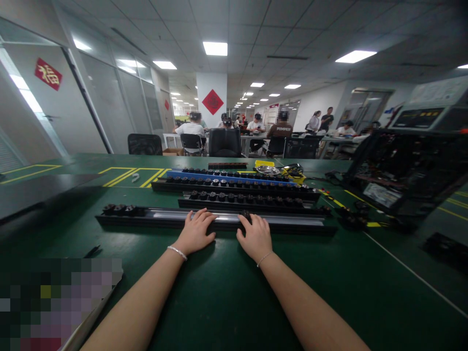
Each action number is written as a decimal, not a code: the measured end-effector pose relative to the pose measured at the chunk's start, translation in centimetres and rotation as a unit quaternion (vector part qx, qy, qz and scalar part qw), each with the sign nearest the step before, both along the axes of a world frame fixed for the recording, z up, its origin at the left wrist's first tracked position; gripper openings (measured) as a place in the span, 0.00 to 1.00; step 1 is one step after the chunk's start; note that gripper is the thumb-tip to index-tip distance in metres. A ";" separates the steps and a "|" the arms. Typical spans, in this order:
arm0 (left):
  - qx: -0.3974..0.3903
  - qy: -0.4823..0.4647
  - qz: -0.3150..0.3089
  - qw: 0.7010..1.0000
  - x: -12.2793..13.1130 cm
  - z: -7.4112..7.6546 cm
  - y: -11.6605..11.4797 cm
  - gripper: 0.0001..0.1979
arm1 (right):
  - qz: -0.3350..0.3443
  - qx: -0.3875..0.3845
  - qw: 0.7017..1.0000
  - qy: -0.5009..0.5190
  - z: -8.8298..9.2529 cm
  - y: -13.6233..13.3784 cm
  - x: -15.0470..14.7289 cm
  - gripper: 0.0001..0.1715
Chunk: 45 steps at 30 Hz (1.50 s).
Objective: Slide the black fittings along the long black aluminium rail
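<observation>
A long black rail (pixel 164 214) with a shiny channel lies across the table in front of me. Three black round socket-like pieces (pixel 119 209) sit at its left end. My left hand (pixel 197 231) rests on the rail's near edge, left of the middle, fingers spread and nothing visible in them. To its right, my right hand (pixel 257 236) lies over the same rail with fingers stretched out. A small dark piece (pixel 246 214) shows at its fingertips, partly hidden by the fingers. Whether they touch it I cannot tell.
Behind lie more black rails (pixel 237 205) filled with round pieces and a blue rail (pixel 175 174). A metal dish (pixel 268 170) and yellow tray (pixel 263 163) stand farther back. An open equipment case (pixel 380 195) is at right. People sit at far tables.
</observation>
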<state>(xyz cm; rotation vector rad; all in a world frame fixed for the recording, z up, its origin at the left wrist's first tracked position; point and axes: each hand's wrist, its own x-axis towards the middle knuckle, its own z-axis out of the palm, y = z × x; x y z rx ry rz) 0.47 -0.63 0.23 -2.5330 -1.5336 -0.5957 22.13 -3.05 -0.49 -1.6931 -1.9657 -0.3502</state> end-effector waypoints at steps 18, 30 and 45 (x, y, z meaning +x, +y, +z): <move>0.002 0.002 0.000 1.000 -0.1 -0.1 0.1 0.25 | -0.029 0.006 0.999 -0.037 0.2 -0.3 -0.7 0.22; -0.003 -0.001 0.001 1.000 -0.1 0.0 0.0 0.26 | -0.044 0.001 0.998 -0.048 0.4 -0.4 -1.3 0.23; -0.004 0.002 0.004 1.000 0.1 0.0 0.0 0.26 | -0.015 -0.038 0.998 -0.053 -0.1 -0.1 -0.4 0.25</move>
